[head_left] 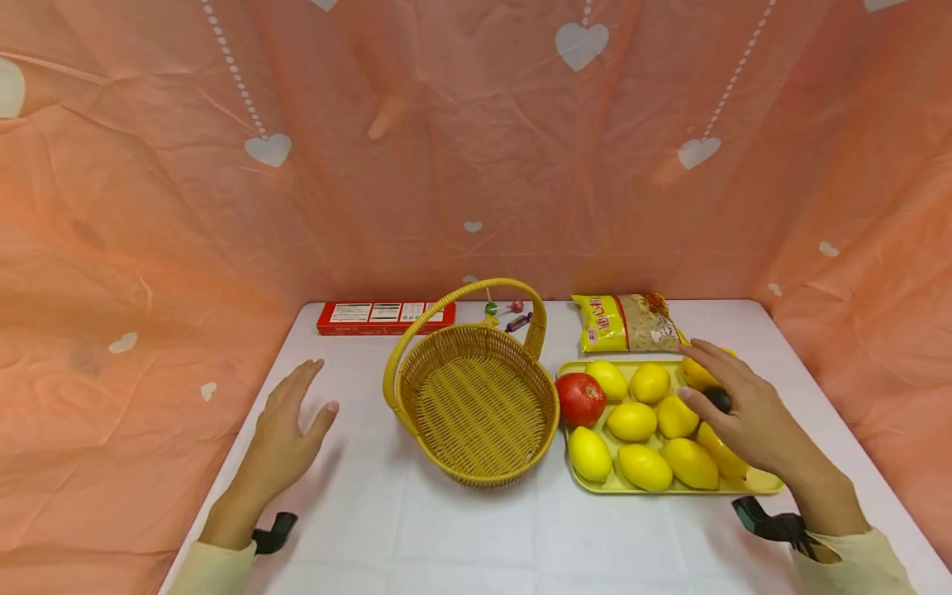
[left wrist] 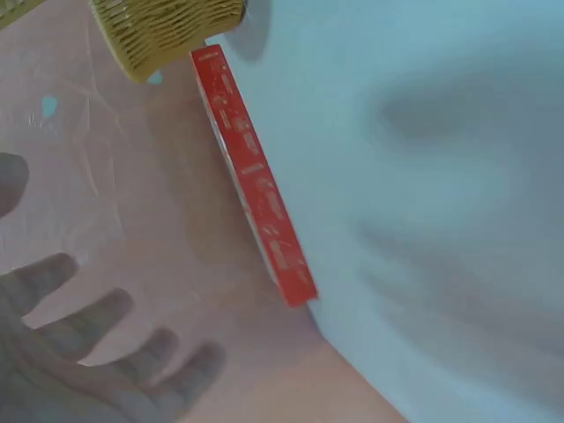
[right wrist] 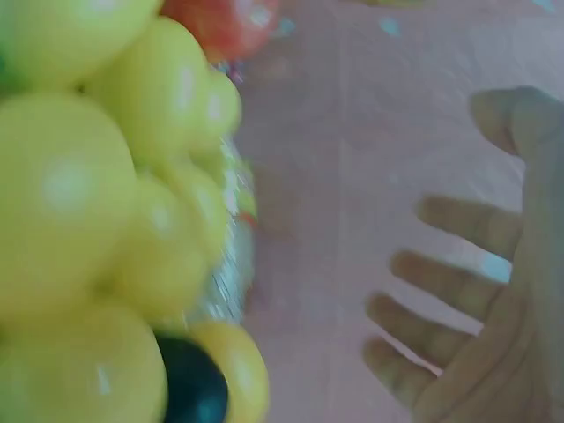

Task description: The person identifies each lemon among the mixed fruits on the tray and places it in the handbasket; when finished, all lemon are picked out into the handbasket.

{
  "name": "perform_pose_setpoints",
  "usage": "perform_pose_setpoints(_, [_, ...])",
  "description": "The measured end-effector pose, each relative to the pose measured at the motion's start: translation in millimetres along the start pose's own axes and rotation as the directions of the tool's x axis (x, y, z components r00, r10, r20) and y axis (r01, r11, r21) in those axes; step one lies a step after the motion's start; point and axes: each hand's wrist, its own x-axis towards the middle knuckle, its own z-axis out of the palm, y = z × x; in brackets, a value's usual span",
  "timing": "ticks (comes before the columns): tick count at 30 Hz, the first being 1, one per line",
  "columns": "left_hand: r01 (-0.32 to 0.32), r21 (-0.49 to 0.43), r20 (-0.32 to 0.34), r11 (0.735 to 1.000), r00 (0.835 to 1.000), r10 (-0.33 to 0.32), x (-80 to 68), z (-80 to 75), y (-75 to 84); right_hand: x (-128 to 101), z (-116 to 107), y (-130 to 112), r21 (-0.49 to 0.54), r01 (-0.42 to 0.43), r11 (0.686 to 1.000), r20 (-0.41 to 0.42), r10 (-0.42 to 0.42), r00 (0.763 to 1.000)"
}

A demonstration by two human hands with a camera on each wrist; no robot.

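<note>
Lemons [head_left: 631,420] on the yellow tray [head_left: 762,482] sit right under the right hand [head_left: 747,409] — fingers spread, holding nothing, hovering. Looks like the reach step; next calls for closing on one. Left hand [head_left: 286,430] flat, spread on the surface [head_left: 387,529], beside the basket [head_left: 476,405].

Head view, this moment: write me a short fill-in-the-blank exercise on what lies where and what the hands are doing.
1. The wicker basket holds ____.
2. The one red fruit lies on the yellow tray at the end nearest the ____.
3. The right hand hovers open over the ____.
4. The left hand is spread open and holds ____.

Missing words: nothing; basket; tray; nothing
</note>
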Motion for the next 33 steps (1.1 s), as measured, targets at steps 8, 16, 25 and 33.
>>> perform_pose_setpoints(8, [-0.066, -0.268, -0.172, 0.961, 0.985, 0.019, -48.3, -20.2, -13.3, -57.2, -41.1, 39.7, 0.020, -0.135, 0.991, -0.109, 0.136, 0.985])
perform_pose_setpoints(16, [-0.132, -0.606, -0.079, 0.784, 0.991, 0.105, -83.9, -17.6, -5.1, -94.6, -43.5, 61.3, 0.197, -0.175, 0.965, -0.086, 0.195, 0.977])
perform_pose_setpoints(25, [0.021, -0.750, 0.005, 0.661, 1.000, -0.025, -99.0, 46.3, 40.1, -101.9, -6.2, 69.9, 0.333, -0.290, 0.897, 0.007, 0.306, 0.952])
perform_pose_setpoints(33, [0.122, -0.724, 0.078, 0.679, 0.992, -0.095, -100.3, 99.3, 86.4, -95.1, 19.0, 70.2, 0.412, -0.289, 0.864, -0.010, 0.321, 0.947])
